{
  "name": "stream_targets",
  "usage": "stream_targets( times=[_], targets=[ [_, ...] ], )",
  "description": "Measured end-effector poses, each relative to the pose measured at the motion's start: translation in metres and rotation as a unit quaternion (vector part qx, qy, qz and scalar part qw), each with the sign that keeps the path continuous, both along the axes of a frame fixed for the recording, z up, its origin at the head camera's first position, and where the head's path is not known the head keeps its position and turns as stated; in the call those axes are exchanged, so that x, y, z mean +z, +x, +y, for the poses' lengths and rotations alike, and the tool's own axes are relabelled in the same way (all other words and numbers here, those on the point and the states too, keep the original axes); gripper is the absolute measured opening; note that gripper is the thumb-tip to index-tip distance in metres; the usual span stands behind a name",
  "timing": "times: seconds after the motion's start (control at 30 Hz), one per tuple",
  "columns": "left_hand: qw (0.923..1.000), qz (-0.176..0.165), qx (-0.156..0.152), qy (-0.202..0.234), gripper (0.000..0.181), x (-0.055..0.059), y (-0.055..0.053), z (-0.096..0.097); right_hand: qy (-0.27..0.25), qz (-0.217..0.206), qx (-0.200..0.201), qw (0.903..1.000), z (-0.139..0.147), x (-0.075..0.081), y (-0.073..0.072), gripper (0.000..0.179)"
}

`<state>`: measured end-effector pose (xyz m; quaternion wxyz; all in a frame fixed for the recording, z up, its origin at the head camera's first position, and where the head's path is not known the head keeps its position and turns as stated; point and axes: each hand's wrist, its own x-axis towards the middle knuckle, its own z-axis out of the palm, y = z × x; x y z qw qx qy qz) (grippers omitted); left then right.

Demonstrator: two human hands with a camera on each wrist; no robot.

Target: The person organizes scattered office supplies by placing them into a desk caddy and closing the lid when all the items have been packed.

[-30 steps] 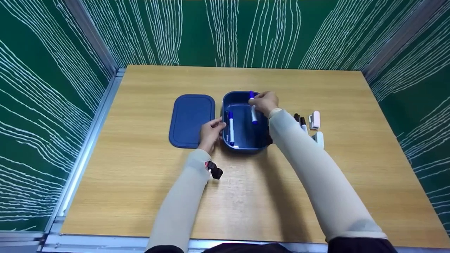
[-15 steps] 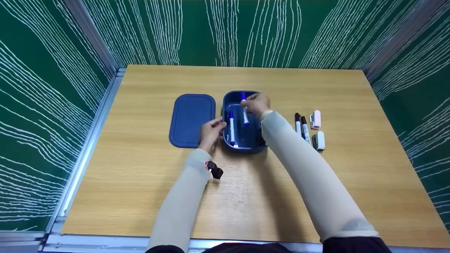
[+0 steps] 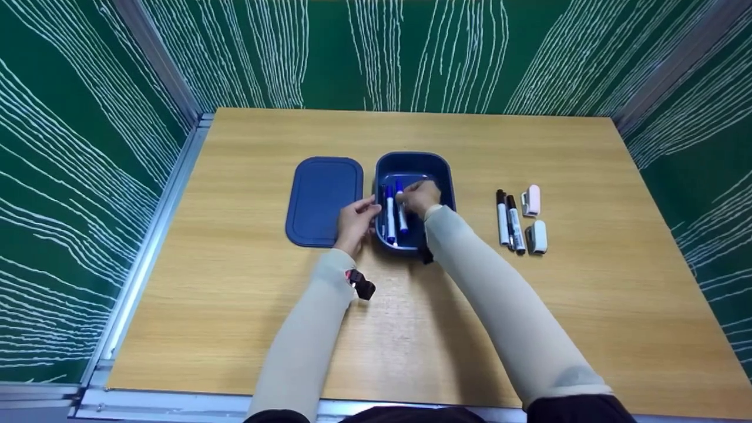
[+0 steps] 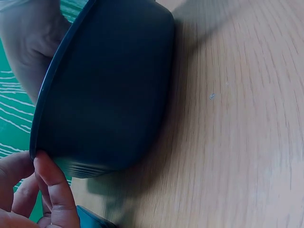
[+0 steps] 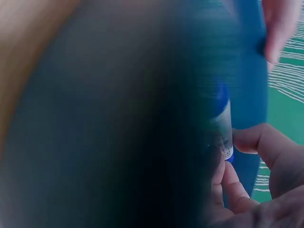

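A dark blue rectangular box (image 3: 449, 176) stands uncovered at mid-table. My right hand (image 3: 424, 197) reaches inside it, pinching a blue-capped white marker (image 3: 402, 220) between thumb and fingers. That marker (image 5: 223, 123) also shows in the right wrist view, where the box's near wall blurs much of the picture. Another blue-capped marker (image 3: 390, 220) lies along the left inner wall, with a darker pen (image 3: 383, 223) beside it. At the left rim, my left hand (image 3: 355, 222) pinches the edge; the left wrist view shows its thumb and fingertip right on the box's rim (image 4: 40, 109).
A flat blue lid (image 3: 323, 202) lies left of the box. To the right are several black-capped markers (image 3: 503, 220), a small pale pink object (image 3: 531, 201) and a pale mint one (image 3: 537, 237). Green walls with white lines surround the table (image 3: 235, 329).
My right hand has moved left and down into the box with the blue-capped marker, bringing it beside the other one. My left hand has stayed at the rim.
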<state>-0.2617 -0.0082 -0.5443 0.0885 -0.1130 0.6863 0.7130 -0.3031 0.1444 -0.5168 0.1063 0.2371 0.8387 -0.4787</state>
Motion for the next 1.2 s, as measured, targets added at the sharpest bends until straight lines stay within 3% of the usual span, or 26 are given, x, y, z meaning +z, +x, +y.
stream_targets(
  times=[0.43,0.67,1.2],
  targets=[
    [1.0000,0.005,0.004,-0.005,0.036,0.000,0.000,0.001,-0.004,0.005,-0.006,1.0000,-0.006,-0.022,0.002,0.015],
    [0.9999,0.007,0.005,0.009,0.036,-0.002,0.001,0.001,-0.003,0.009,-0.002,1.0000,-0.007,-0.021,0.004,0.021],
    [1.0000,0.007,0.001,-0.006,0.036,-0.001,0.000,0.001,0.039,0.014,0.041,0.9983,-0.006,-0.014,0.011,0.023]
  ],
)
